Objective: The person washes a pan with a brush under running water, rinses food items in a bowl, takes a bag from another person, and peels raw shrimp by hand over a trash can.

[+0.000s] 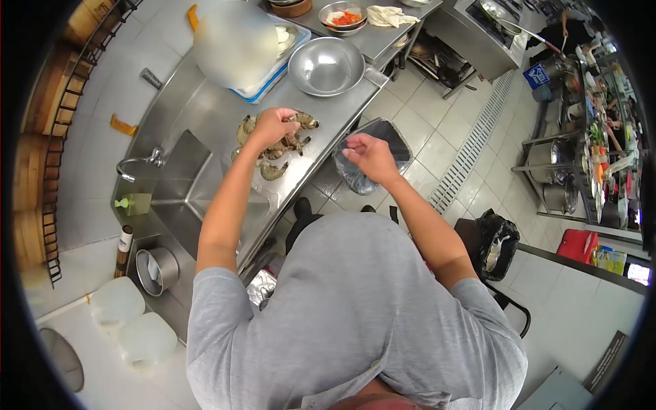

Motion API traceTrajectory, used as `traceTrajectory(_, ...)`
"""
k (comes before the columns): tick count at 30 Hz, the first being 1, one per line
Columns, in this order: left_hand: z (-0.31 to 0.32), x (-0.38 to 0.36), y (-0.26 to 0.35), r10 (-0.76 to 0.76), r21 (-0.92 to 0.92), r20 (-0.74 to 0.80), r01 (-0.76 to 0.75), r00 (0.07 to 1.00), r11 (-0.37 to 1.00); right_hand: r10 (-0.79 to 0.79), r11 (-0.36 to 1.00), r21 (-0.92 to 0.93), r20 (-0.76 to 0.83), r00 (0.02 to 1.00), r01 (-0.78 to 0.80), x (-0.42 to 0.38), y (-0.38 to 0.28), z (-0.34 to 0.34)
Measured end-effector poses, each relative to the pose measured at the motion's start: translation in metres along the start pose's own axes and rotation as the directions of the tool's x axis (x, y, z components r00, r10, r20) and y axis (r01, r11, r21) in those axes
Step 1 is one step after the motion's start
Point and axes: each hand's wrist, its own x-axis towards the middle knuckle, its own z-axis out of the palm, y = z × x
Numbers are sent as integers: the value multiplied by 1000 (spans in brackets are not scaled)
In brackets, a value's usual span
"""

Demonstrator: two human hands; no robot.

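Note:
Several raw, grey-brown shrimps (273,170) lie in a loose pile on the steel counter beside the sink. My left hand (272,128) is over the pile, its thumb and fingers closed around a shrimp (308,121) at the pile's upper right. Out past the counter's edge, my right hand (372,158) hangs above a bin lined with a clear plastic bag (357,179). Its fingers are curled together; whatever they hold, if anything, is too small to make out. Behind the shrimps stands a wide steel bowl (326,67) with nothing visible inside.
A blue-rimmed tray (263,87) sits left of the bowl, partly covered by a blurred patch. The sink (181,167) with its faucet (140,162) is at left. A black-bagged bin (499,242) and a loaded shelf rack (547,167) stand at right.

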Motion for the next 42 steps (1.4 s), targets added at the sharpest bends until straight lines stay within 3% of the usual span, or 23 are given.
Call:
traceTrajectory(2,4,-24,42,77,-160,26,-72,997,984,-46,998,-35,-9,999,46,11,-32,10)
traceTrajectory(4,10,-30,51,153,-173,67,-140,986,975,-70,996,-62,-18,997,69,15,-67,18)
traceTrajectory(5,13,-35,60,181,-187,76,-164,981,969,-230,971,-98,-108,967,220,17,-74,22)
traceTrajectory(7,18,-37,67,224,-250,135,-185,965,950,-563,784,-400,-134,815,476,28,-79,14)
traceTrajectory(9,21,-40,79,258,-281,171,-204,951,938,-571,765,-403,-65,818,502,29,-82,6)
traceTrajectory(11,22,-48,92,237,-266,181,-184,955,946,-274,949,-138,75,959,282,20,-87,-4)
traceTrajectory(14,15,-49,95,96,-235,328,-18,940,972,-223,961,-164,10,975,222,8,-81,-12)
traceTrajectory(17,21,-46,91,88,-167,397,-22,913,986,-133,982,-133,-5,991,131,-5,-83,-18)
traceTrajectory(21,31,-43,108,100,-99,387,-67,916,993,-341,927,-179,-33,939,330,-17,-75,-27)
traceTrajectory(24,40,-42,127,111,-82,435,-84,894,993,-589,722,-432,27,808,541,-17,-72,-37)
traceTrajectory(29,56,-28,138,87,-122,513,-28,854,992,-533,650,-578,115,838,493,-29,-87,-56)
traceTrajectory(33,60,-32,153,80,-52,519,-62,851,997,-471,590,-657,191,861,469,-28,-77,-57)
traceTrajectory(39,66,-30,151,124,-108,486,-82,865,991,-437,690,-591,120,892,417,-25,-75,-62)
traceTrajectory(42,68,-27,148,151,-157,483,-85,862,984,-427,807,-433,43,903,402,-13,-60,-63)
